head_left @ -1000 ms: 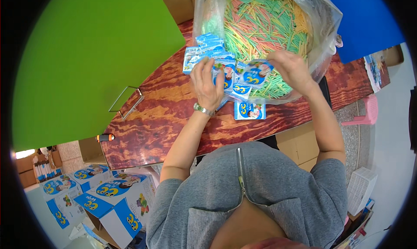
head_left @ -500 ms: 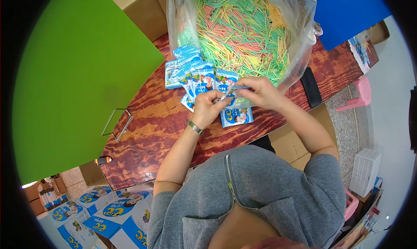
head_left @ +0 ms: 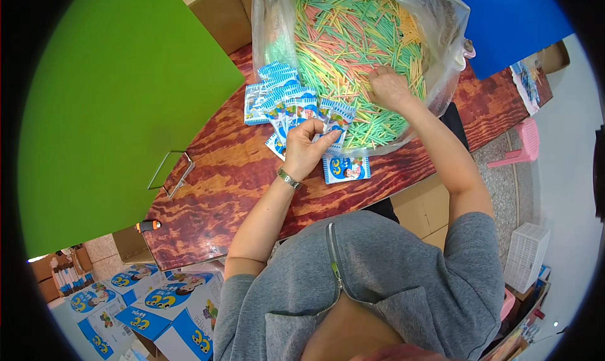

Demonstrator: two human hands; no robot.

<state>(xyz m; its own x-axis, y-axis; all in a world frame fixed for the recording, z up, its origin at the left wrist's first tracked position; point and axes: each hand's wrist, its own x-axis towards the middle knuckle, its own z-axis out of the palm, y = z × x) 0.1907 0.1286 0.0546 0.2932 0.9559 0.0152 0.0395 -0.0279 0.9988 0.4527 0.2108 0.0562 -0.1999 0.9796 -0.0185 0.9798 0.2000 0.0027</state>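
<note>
A clear plastic bag [head_left: 271,21] full of thin green, yellow and pink sticks [head_left: 353,40] stands open on a dark wooden table [head_left: 220,178]. My right hand [head_left: 389,87] reaches down into the sticks, fingers curled among them. My left hand [head_left: 307,148], with a metal watch on its wrist, holds a small blue and white packet [head_left: 334,118] at the bag's near edge. A fanned row of several matching packets [head_left: 277,96] lies just left of it. One more packet [head_left: 346,169] lies flat on the table near my body.
A large green panel [head_left: 113,109] covers the left side, a blue panel [head_left: 510,21] the upper right. A wire handle [head_left: 169,172] sits at the table's left edge. Blue printed boxes [head_left: 151,298] are stacked at lower left. A pink stool [head_left: 523,147] and white crate [head_left: 526,254] stand at right.
My right hand has left the packet and moved up into the bag of sticks. My left hand stays by the packets, still holding one.
</note>
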